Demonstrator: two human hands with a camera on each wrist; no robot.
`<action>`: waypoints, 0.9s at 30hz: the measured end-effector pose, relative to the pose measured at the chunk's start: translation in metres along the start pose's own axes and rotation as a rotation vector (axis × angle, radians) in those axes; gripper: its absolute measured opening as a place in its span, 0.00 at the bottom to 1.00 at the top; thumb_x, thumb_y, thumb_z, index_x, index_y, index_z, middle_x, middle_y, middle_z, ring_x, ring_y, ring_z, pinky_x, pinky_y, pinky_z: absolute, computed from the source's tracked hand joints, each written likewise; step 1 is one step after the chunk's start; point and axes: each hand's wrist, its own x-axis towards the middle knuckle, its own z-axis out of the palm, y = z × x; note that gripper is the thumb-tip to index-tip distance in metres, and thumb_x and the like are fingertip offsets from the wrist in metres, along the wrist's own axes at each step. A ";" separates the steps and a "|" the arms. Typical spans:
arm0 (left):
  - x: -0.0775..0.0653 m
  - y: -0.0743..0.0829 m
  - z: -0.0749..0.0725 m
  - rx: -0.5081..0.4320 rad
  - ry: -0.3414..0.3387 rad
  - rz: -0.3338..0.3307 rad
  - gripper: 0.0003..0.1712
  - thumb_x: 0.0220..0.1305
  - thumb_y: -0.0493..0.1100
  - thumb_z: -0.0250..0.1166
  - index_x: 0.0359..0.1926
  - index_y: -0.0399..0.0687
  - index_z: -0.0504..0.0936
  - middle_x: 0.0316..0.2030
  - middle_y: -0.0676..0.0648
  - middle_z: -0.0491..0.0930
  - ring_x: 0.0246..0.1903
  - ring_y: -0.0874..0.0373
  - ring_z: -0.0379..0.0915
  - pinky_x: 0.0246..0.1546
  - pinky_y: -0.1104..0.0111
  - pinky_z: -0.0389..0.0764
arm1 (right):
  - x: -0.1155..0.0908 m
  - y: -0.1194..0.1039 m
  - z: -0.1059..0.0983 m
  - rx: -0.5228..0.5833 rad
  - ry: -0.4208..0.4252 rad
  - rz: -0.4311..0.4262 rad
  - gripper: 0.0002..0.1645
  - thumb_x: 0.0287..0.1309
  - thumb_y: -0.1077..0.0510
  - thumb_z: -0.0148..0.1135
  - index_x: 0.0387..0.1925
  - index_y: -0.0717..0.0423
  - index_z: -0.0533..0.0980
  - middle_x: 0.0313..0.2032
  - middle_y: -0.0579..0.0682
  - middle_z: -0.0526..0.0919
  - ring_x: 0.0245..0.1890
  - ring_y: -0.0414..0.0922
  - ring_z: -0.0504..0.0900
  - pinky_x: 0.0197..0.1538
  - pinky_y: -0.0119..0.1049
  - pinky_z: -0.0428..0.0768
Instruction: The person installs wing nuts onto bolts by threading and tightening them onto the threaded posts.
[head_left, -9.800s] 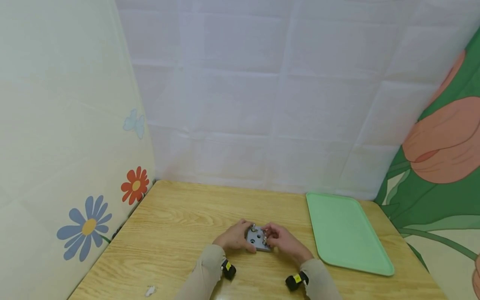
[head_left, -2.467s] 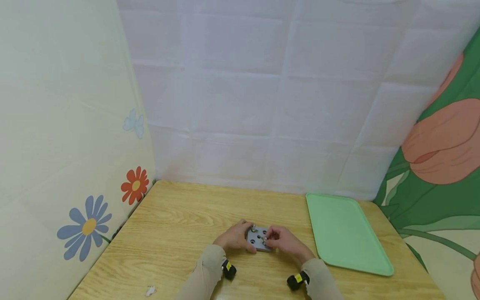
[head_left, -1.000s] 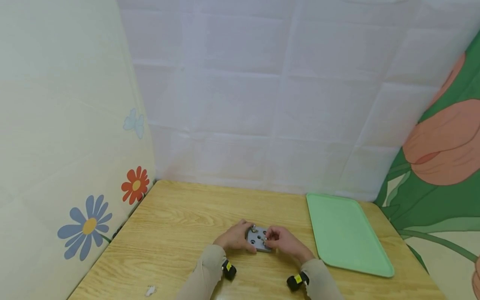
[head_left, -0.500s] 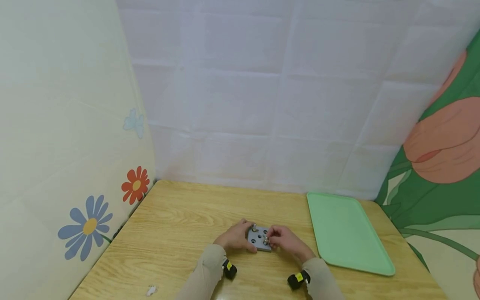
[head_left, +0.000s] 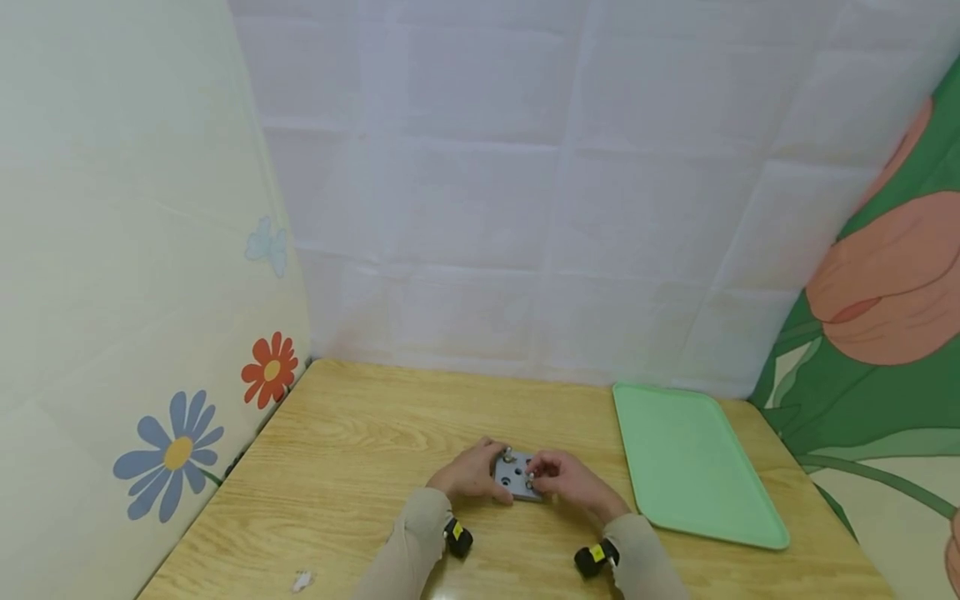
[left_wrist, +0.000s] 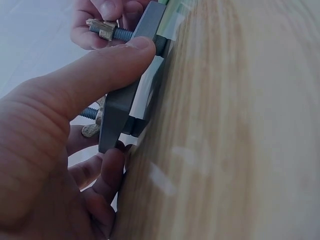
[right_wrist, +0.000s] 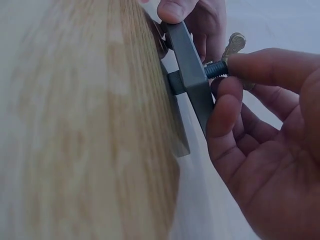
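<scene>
A grey metal plate (head_left: 519, 491) with several holes lies low over the table in the head view. My left hand (head_left: 471, 475) grips its left side, thumb on the near edge and fingers on the far one. Two threaded bolts stand up through the plate. On the far-left bolt a brass wing nut (left_wrist: 92, 127) sits close to the plate's face. My right hand (head_left: 566, 479) pinches the other wing nut (right_wrist: 234, 46), out near the end of the near-right bolt (right_wrist: 216, 69). A bolt head (right_wrist: 175, 82) shows beneath the plate. Fingers partly hide this nut.
A light green tray (head_left: 697, 467) lies at the table's right side. A small white scrap (head_left: 302, 581) is near the front left of the wooden table (head_left: 390, 408). White cloth (head_left: 450, 208) hangs behind, with flowered cloth on both sides.
My right fingers shift slightly round the wing nut on the near-right bolt, after covering the far-right hole in the oldest frame. The left hand and plate stay nearly in place.
</scene>
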 end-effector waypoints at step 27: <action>0.000 0.003 -0.001 0.004 0.011 -0.006 0.50 0.41 0.56 0.76 0.66 0.47 0.67 0.52 0.50 0.68 0.42 0.62 0.66 0.47 0.67 0.69 | -0.004 -0.010 0.003 0.067 0.044 0.023 0.05 0.60 0.71 0.49 0.35 0.70 0.73 0.29 0.51 0.75 0.26 0.43 0.73 0.31 0.33 0.73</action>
